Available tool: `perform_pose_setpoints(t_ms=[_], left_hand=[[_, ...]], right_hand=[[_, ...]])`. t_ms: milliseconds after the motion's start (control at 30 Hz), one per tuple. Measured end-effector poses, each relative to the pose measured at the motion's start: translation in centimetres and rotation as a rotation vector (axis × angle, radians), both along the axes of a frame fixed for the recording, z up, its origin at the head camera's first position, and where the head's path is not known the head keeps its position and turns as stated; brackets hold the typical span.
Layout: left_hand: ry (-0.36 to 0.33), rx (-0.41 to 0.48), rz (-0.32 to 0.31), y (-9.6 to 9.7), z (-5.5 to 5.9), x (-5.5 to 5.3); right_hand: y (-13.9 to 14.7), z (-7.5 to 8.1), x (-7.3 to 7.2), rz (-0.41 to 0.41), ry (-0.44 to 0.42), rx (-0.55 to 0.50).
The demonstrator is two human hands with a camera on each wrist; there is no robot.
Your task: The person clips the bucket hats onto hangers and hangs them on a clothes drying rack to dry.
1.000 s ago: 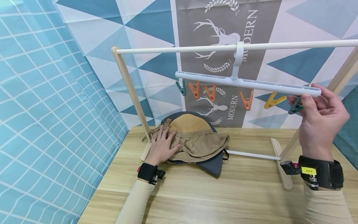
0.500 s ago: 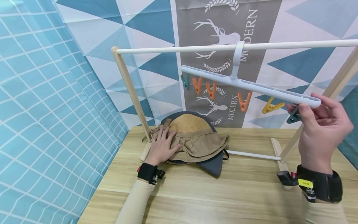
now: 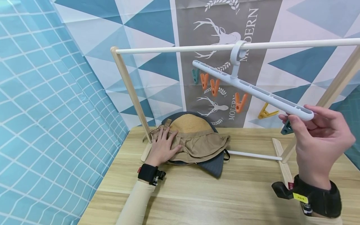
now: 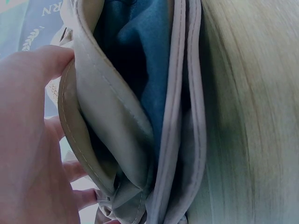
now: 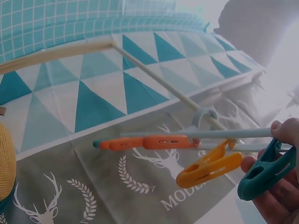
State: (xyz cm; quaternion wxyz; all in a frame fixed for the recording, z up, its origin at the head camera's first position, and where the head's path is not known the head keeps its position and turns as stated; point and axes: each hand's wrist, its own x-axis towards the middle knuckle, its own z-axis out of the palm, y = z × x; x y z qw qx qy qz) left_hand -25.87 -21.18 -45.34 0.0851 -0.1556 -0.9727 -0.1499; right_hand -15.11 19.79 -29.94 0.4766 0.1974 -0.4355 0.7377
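My right hand (image 3: 323, 134) pinches the near right end of a pale blue clip hanger (image 3: 253, 90), thumb in front and fingers behind. The hanger's hook loops over the white rail (image 3: 174, 49), and its bar slants down toward me. Orange clips (image 3: 240, 102), a yellow clip (image 5: 210, 165) and teal clips (image 5: 266, 172) dangle beneath it; one teal clip is right by my right fingers. My left hand (image 3: 163, 148) rests with spread fingers on a tan, straw-crowned hat (image 3: 194, 125). Dark blue cloth (image 4: 135, 51) shows among the brim's folds in the left wrist view.
A wooden post (image 3: 130, 90) holds the rail at the left, and another post (image 3: 337, 78) stands at the right behind my hand. A white lower bar (image 3: 254, 155) runs just above the wooden table (image 3: 197, 200). A patterned cloth (image 3: 152, 28) hangs behind.
My right hand has come lower and nearer, drawing the hanger's right end with it. The hanger has swivelled, its far left end going up and to the right. My left hand has stayed put.
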Motion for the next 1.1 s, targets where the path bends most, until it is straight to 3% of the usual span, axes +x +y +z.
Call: perform_pose_setpoints(t_ms=[367,567,1000,1100], left_hand=[[0.012,0.015,-0.005,0.0,-0.1,0.0],[0.013,0.009,-0.005,0.0,-0.2,-0.1],[-0.009,0.0,0.003,0.1,0.0,0.1],[-0.007,-0.001,0.004,0.1,0.0,0.1]], right_hand=[[-0.5,0.1,0.5,-0.062,-0.008,0.06],[-0.5,-0.3,0.4,-0.022,0.006,0.039],[-0.8,-0.9,0.8,0.055,0.096,0.113],[-1.1,-0.8,1.0,0.037,0.109,0.134]])
